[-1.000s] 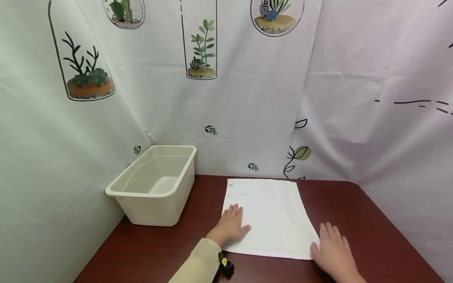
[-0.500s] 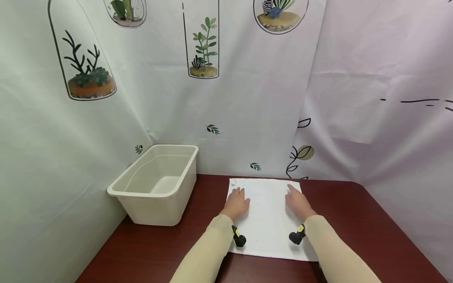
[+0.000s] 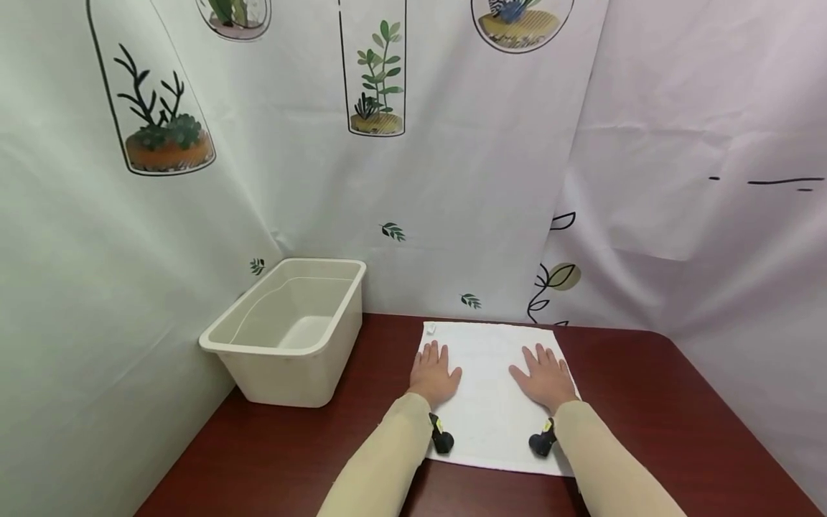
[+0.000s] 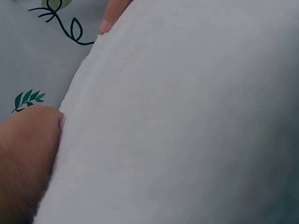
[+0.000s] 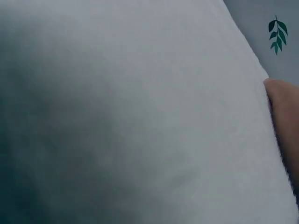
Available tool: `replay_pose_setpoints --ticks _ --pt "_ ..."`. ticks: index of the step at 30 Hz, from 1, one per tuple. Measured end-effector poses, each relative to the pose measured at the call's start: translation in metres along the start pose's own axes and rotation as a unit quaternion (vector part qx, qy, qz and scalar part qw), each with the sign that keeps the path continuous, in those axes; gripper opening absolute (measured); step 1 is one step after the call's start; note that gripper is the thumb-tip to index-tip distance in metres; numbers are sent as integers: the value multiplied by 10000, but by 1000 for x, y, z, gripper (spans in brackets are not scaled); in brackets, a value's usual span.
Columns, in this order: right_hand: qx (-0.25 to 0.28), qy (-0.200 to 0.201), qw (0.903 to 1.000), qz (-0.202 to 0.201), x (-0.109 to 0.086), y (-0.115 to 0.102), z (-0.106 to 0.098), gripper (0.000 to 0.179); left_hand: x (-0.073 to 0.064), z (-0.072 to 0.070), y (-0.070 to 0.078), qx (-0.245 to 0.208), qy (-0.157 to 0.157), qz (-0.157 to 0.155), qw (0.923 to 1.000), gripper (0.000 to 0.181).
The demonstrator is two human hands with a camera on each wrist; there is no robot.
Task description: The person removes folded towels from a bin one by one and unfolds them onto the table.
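A white towel [image 3: 484,402] lies spread flat on the dark red-brown table, with a small tag at its far left corner. My left hand [image 3: 434,375] rests palm down on the towel's left side, fingers straight and pointing away from me. On the right side of the same towel lies my right hand [image 3: 545,378], palm down with its fingers spread. Neither hand grips anything. The white cloth [image 4: 163,121] fills most of the left wrist view, with part of the left hand [image 4: 28,158] at the edge. In the right wrist view part of the right hand [image 5: 284,116] shows beside the towel [image 5: 187,102].
An off-white plastic tub [image 3: 278,377] stands at the table's back left, against the curtain. The table [image 3: 652,409] ends at a printed white curtain [image 3: 465,194] behind and on both sides. A small black wrist camera [image 3: 442,438] hangs at each sleeve.
The right hand has moved from the towel's near right corner up and inward onto its right side. My left hand has slid farther up the left side. The towel has stayed flat.
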State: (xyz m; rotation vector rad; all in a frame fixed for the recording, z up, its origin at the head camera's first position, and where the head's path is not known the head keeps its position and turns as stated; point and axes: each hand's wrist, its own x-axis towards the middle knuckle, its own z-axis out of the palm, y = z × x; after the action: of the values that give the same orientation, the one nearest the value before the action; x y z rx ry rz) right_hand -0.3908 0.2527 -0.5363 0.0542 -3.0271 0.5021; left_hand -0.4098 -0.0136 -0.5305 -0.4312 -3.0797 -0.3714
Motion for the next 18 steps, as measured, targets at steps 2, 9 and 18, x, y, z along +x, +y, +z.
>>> replay_pose_setpoints --ticks 2,9,18 --pt "-1 -22 9999 103 0 3 -1 94 2 3 -2 -17 20 -70 10000 75" --pt "109 2 9972 737 -2 4 -9 99 11 10 -6 -238 49 -196 9995 78" --pt "-239 313 9985 385 13 -30 -13 78 19 -15 19 -217 30 -57 9997 71"
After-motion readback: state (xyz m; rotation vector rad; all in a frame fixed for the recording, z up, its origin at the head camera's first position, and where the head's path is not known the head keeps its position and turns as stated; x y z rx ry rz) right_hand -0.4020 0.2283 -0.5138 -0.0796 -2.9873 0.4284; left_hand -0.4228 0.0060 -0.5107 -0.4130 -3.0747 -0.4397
